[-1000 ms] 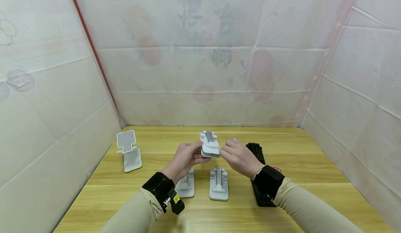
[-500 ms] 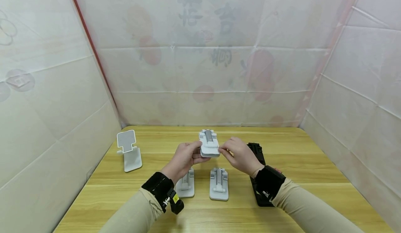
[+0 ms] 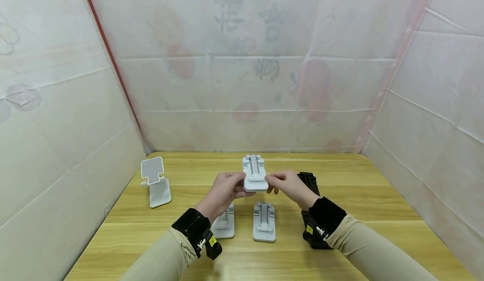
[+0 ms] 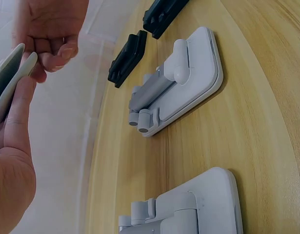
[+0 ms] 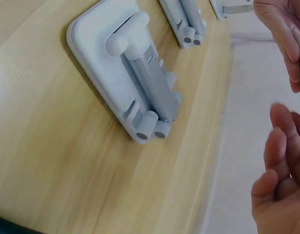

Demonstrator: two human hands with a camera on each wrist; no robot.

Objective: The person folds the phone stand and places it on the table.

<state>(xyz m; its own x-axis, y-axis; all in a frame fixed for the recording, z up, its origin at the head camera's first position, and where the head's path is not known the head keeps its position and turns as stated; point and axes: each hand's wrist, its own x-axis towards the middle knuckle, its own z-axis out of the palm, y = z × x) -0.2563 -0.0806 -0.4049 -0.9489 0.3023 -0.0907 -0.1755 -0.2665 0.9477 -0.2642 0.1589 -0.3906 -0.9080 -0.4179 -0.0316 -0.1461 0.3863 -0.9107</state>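
Observation:
A white folding phone stand (image 3: 255, 174) is held up above the middle of the table. My left hand (image 3: 228, 186) grips its left side, thumb on top and fingers beneath. My right hand (image 3: 289, 185) pinches its lower right edge with thumb and index finger. Seen edge-on in the left wrist view, the held stand (image 4: 10, 80) shows two plates slightly apart. In the right wrist view, the other fingers of my right hand (image 5: 286, 165) curl loosely. Two folded white stands lie below: one (image 3: 264, 224) in full view, the other (image 3: 224, 226) partly behind my left wrist.
At the left of the wooden table (image 3: 242, 264) an unfolded white stand (image 3: 160, 193) stands upright. Black folded stands (image 3: 309, 181) lie on the right, partly hidden by my right wrist. Patterned white cloth walls (image 3: 242, 83) enclose the back and sides.
The held stand has tipped up a little to face me more and shifted slightly right. My right hand's fingers have moved down along its right edge, and its wrist has turned.

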